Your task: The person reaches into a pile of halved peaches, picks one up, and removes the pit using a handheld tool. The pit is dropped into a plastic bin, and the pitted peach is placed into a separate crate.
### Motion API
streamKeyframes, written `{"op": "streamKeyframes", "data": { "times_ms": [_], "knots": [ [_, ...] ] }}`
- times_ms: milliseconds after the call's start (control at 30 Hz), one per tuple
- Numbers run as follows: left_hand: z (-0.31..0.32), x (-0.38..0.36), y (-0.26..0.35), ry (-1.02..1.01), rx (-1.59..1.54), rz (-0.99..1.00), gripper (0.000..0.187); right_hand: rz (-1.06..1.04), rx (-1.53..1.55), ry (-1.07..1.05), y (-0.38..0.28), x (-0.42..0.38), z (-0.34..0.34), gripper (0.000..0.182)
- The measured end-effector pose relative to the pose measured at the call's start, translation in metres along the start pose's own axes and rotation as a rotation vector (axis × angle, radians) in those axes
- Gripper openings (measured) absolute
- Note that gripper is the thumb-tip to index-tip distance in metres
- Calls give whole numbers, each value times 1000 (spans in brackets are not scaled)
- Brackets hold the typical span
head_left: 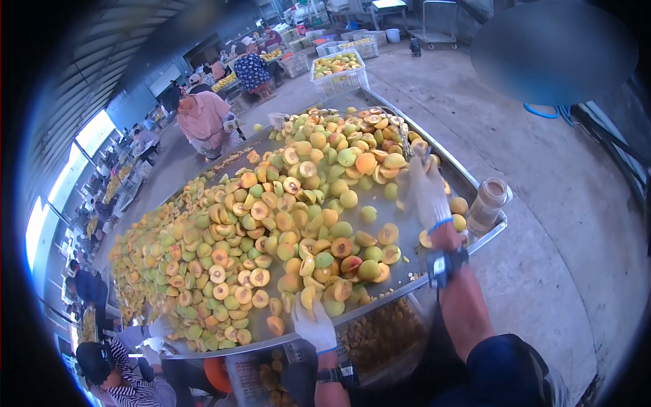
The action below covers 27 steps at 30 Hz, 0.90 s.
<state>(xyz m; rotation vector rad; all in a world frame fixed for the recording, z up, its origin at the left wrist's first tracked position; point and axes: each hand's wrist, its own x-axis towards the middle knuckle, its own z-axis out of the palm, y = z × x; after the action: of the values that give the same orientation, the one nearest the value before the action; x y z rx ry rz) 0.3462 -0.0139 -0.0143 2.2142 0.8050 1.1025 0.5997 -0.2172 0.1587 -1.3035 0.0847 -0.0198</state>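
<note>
Halved yellow-green fruits [260,277] with brown pits or hollows cover much of a metal-rimmed table [400,293]. My left hand [314,327], in a white glove, is at the near edge of the table with its fingers around a fruit half [308,297]. My right hand [427,188], also gloved in white, reaches over the table's right side, its fingers closed around the handles of a metal tool [420,150] whose far end is hard to make out. Loose fruits lie just left of this hand and beside its wrist.
A clear jar [487,205] stands on the table's right corner. Below the near edge is a crate [383,336] of brown pieces. A person in pink [203,119] works across the table, another in stripes [122,380] at lower left. A white fruit crate [339,80] stands behind.
</note>
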Motion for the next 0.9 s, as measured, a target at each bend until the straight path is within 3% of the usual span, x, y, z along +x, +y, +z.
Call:
{"op": "streamKeyframes", "data": {
  "times_ms": [33,100,167,233,267,300,367,433,533,567,633,700,733,800,833,900],
  "knots": [
    [-5,0,0,26,-59,-37,44,38,-101,-57,-5,-26,-2,35],
    [-28,4,17,3,-103,-67,46,-148,-178,-322,18,-73,-18,41],
    [-60,4,52,9,-328,-127,44,-105,-443,-454,4,-124,-32,48],
    [-85,-6,45,-65,-378,-205,43,19,-441,-511,-4,-164,-53,52],
    [-97,-8,58,-141,-522,-392,43,132,-436,-549,-5,-183,-66,55],
    [-106,-12,64,-211,-668,-575,44,106,-507,-519,-3,-203,-80,55],
    [-111,-24,67,-173,-869,-658,39,48,-646,-506,4,-234,-107,54],
    [-120,-33,65,-238,-847,-697,40,44,-712,-517,6,-262,-127,53],
    [-119,-44,51,-327,-919,-782,46,4,-1062,-821,-7,-283,-145,50],
    [-119,-48,49,-388,-957,-835,45,20,-1062,-813,-14,-283,-143,50],
    [-118,-52,48,-472,-963,-858,45,-145,-1028,-1109,-31,-269,-123,47],
    [-115,-55,50,-600,-992,-785,48,-247,-1014,-1061,-20,-253,-95,41],
    [-114,-57,54,-608,-1000,-797,46,-364,-996,-942,-2,-244,-82,39],
    [-106,-67,54,-624,-1012,-784,47,-280,-1015,-736,18,-239,-56,38],
    [-105,-74,51,-652,-998,-764,48,-272,-1020,-738,31,-247,-48,38],
    [-106,-82,50,-671,-949,-711,49,2,-504,-608,59,-260,-40,37]
  ]
}}
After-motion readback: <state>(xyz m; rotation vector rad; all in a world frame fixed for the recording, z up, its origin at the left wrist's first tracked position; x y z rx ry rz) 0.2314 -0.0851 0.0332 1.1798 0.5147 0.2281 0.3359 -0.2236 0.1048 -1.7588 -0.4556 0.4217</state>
